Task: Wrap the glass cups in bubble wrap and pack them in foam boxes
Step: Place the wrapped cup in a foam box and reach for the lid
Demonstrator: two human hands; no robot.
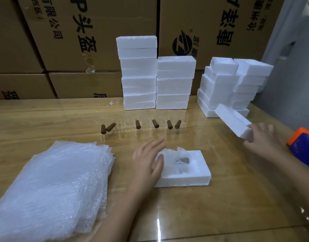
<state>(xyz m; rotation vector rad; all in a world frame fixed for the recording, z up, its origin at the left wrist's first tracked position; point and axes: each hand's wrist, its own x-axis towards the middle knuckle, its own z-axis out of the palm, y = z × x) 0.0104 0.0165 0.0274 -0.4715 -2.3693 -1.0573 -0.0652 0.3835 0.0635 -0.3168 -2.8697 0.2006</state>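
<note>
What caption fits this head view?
Left hand rests on the foam box holding a wrapped cup; right hand grips a second foam piece.

Left hand point(148, 159) flat (fingers straight); right hand point(262, 136) grips a foam lid point(231, 119).

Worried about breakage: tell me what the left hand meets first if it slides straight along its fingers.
The left hand crosses bare table, then probably meets the glass cup second from right in the row; depth is unclear.

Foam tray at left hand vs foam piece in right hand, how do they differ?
Foam tray lies flat on the table; foam piece is tilted, gripped by the right hand. Foam tray holds a bubble-wrapped cup; foam piece shows none. Both are white foam.
</note>
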